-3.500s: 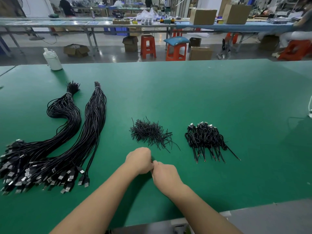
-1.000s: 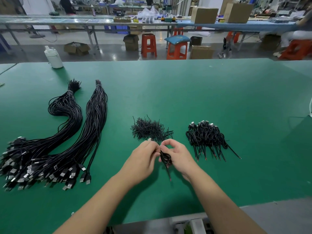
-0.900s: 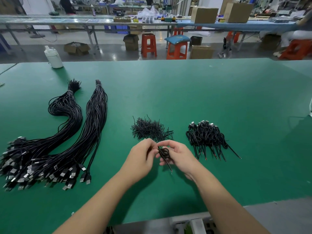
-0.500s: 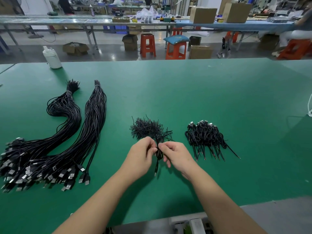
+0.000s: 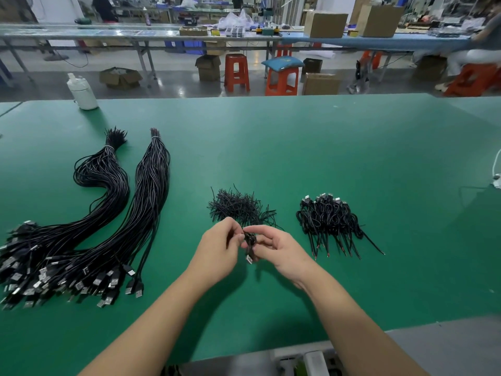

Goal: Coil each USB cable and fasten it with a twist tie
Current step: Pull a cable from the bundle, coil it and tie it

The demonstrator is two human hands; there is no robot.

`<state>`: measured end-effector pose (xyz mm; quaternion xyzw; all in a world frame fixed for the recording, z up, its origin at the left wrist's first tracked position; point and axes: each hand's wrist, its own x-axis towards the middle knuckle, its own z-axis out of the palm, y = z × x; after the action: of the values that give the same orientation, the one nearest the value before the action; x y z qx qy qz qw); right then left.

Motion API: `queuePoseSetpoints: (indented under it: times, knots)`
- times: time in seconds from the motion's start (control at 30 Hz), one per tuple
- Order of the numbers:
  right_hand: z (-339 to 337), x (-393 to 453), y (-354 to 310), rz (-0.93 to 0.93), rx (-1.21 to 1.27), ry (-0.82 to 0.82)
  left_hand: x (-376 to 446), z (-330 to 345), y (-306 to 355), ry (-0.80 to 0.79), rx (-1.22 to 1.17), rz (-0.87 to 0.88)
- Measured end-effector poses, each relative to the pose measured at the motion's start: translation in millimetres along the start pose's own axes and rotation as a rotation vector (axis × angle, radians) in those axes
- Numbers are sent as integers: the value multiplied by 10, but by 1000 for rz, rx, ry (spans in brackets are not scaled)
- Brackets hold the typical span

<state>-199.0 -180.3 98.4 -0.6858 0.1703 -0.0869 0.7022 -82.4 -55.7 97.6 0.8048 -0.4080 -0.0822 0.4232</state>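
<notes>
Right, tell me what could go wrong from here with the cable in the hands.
1. The coiled cable is pinched only between the left hand and right hand; a loosened pinch could let the coil spring open.
2. Its plug hangs free below and might drag the loops loose.
3. The twist tie pile lies just beyond the hands, so a stray tie could snag.

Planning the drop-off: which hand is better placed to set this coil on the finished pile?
Right. The right hand grips the coiled cable and lies nearer the finished pile.
</notes>
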Motion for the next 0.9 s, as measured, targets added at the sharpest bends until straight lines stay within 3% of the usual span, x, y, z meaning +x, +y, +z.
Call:
queuePoseSetpoints:
  times: [0.17,0.33,0.57,0.77,0.9]
  knots:
    - [32,25,-33,-17,-227,123,-20,34,50,29,37,29]
    - [3,31,-44,-60,-474,159,-47,63,53,56,207,293]
    - [-9,7,-22,167,-166,27,-47,44,-39,40,434,578]
    - [-12,-29,14,145,84,-75,-46,-2,18,107,215,507]
    - [-50,-28,46,112,290,-75,-26,-1,38,128,92,354]
